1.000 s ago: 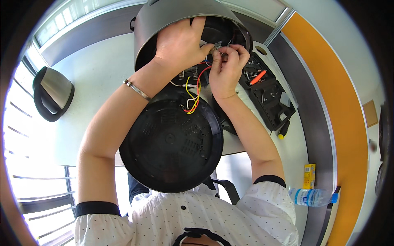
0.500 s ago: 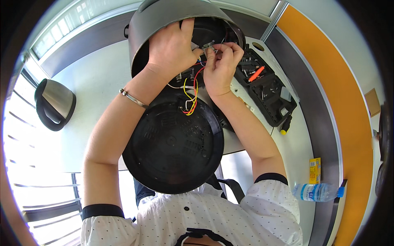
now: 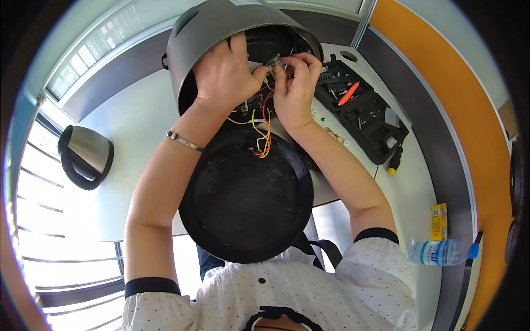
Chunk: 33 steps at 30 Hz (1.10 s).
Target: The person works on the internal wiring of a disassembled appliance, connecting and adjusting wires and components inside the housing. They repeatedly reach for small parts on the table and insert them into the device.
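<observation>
A grey, drum-shaped appliance housing (image 3: 221, 27) lies tipped, its opening towards me. My left hand (image 3: 222, 80) reaches inside it, one finger stretched against the interior and the thumb tip beside a small metallic part (image 3: 275, 60). Its other fingers are hidden, so its grip is unclear. My right hand (image 3: 295, 91) is closed in a pinch on that same part, thumb and fingertips together. Red, yellow and white wires (image 3: 267, 132) run from the housing down to a round black base (image 3: 245, 204), which hangs tilted between my forearms over the table's near edge.
A black tool case (image 3: 367, 118) holding bits and an orange-handled tool (image 3: 348, 94) is open at right. Beside it lies a yellow-and-black screwdriver (image 3: 395, 161). Further right are a yellow box (image 3: 439, 220) and a water bottle (image 3: 443, 252). A steel kettle (image 3: 85, 157) stands left.
The view has shifted slightly, so the table items sit further right in it. The black base has tilted a little. Both hands stay at the small part inside the opening.
</observation>
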Each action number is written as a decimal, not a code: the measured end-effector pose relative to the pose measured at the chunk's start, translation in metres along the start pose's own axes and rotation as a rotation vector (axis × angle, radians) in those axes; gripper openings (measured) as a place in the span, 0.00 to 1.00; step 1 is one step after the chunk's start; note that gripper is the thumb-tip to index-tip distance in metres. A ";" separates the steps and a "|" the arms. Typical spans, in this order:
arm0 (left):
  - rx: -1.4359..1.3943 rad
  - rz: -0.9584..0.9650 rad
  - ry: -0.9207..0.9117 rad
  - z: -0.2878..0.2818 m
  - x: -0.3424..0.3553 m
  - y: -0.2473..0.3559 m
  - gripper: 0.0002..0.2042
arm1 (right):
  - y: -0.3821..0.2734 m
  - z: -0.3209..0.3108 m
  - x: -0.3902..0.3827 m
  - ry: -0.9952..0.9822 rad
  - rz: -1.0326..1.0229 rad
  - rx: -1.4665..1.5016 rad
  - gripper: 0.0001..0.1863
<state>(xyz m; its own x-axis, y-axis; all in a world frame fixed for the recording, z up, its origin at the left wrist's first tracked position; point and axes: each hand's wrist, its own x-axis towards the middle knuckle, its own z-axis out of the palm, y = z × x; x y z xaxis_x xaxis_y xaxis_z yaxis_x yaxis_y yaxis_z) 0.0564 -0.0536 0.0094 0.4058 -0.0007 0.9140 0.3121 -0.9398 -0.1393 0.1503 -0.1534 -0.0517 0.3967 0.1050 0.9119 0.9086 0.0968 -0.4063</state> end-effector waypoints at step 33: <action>0.053 0.030 0.081 0.005 0.000 -0.003 0.36 | 0.012 -0.033 0.004 -0.296 -0.173 0.061 0.25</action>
<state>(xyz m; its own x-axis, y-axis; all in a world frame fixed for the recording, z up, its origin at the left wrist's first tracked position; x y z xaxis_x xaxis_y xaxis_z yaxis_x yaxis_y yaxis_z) 0.0597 -0.0490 0.0079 0.3457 -0.0585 0.9365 0.3467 -0.9195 -0.1854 0.1672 -0.1846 -0.0510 0.1744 0.3637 0.9150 0.9460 0.1959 -0.2582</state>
